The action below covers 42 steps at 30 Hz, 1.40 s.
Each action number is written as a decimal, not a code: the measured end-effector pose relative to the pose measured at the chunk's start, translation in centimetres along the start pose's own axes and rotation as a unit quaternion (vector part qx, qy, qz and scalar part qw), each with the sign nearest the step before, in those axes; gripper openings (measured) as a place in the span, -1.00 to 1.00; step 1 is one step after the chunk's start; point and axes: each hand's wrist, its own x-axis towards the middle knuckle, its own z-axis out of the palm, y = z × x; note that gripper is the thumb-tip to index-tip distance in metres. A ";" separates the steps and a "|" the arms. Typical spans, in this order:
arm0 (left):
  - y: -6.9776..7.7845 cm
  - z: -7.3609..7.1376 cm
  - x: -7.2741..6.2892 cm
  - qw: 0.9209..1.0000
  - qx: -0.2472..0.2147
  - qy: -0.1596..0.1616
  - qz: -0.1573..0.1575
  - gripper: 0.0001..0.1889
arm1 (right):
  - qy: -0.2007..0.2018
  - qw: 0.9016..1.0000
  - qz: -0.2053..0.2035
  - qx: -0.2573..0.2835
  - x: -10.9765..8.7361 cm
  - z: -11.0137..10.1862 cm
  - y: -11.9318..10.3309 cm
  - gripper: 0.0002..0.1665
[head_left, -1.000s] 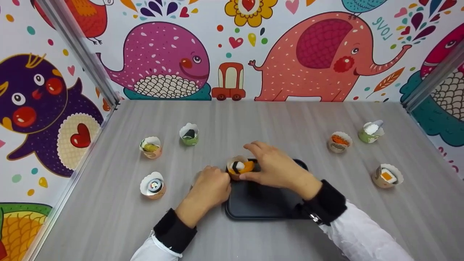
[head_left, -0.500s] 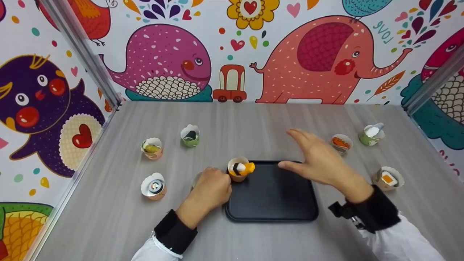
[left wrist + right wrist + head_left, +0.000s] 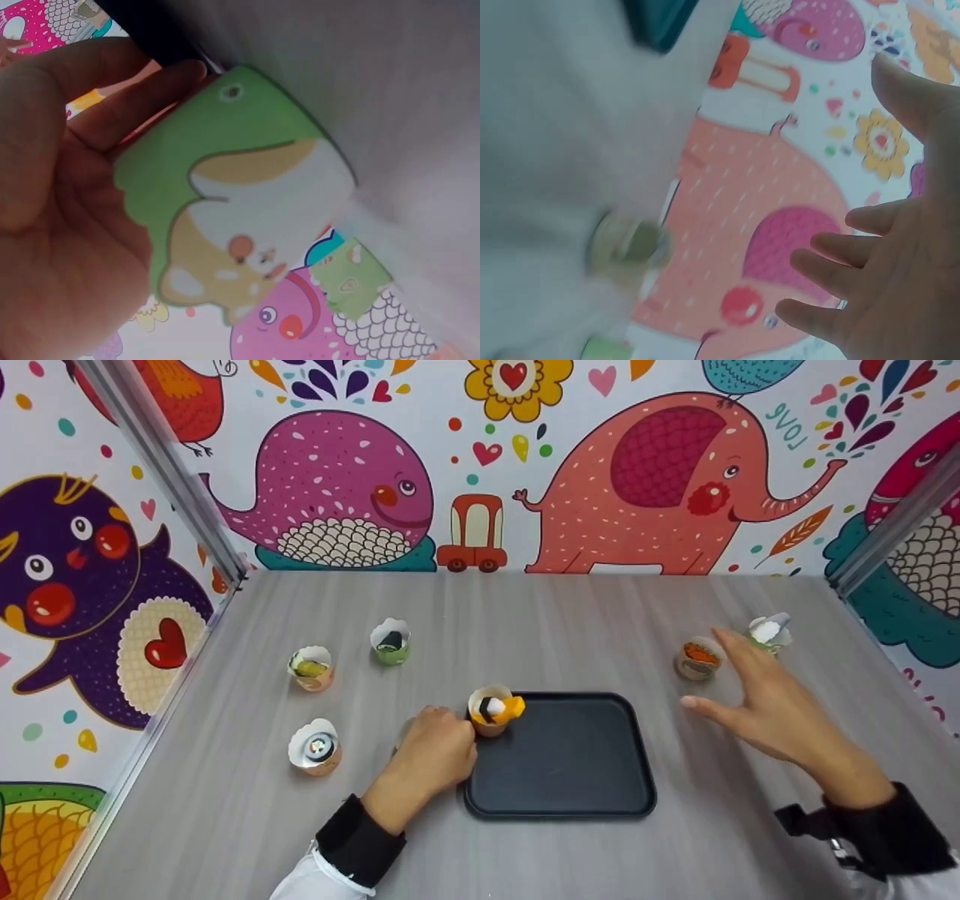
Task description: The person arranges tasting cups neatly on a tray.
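Observation:
A paper cup with a yellow-topped sushi piece stands at the back left corner of the black tray. At the tray's left edge, my left hand is curled round a green paper cup with a cartoon animal print. In the head view that cup is mostly hidden beneath the hand. My right hand is over the right side of the table, fingers and thumb spread, holding nothing. Just left of its fingers is a brown paper cup with orange filling. Behind the hand shows a partly covered green cup with white filling.
On the left stand a cup with yellow-green filling, a green cup with dark filling, and a cup with a round sushi roll. Cartoon-printed walls border the grey table.
My right hand has left the yellow-topped cup on the tray and moved right, to the orange-filled cup, now covering the right front cup. My left hand has stayed in place.

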 end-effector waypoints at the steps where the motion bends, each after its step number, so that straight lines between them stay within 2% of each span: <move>1: 0.0 0.0 0.0 1.000 0.001 -0.002 0.000 -0.69 | 0.004 1.000 0.004 -0.002 -0.4 -0.1 0.7 0.33; 7: -0.1 0.0 0.0 1.000 0.006 0.003 0.004 -0.70 | -0.001 0.999 0.052 -0.004 -2.1 -0.5 4.9 0.36; 13: -0.1 0.1 -0.1 1.000 0.005 0.016 0.007 -0.70 | -0.046 0.990 0.134 -0.011 -3.3 -0.7 8.3 0.42; 19: -0.1 0.2 0.0 1.000 0.000 0.007 -0.007 -0.71 | -0.084 0.981 0.176 -0.001 -3.8 -0.7 10.9 0.44; 25: 0.0 0.1 -0.1 1.000 0.004 0.010 -0.006 -0.72 | -0.115 0.975 0.192 0.003 -4.1 -0.1 12.3 0.46; 35: 0.1 0.1 0.0 1.000 0.007 -0.003 -0.010 -0.73 | -0.107 0.979 0.175 -0.007 -4.4 0.8 13.3 0.48; 42: 0.0 0.1 0.0 1.000 0.006 0.005 -0.004 -0.73 | -0.088 0.983 0.163 -0.010 -4.6 1.0 13.7 0.33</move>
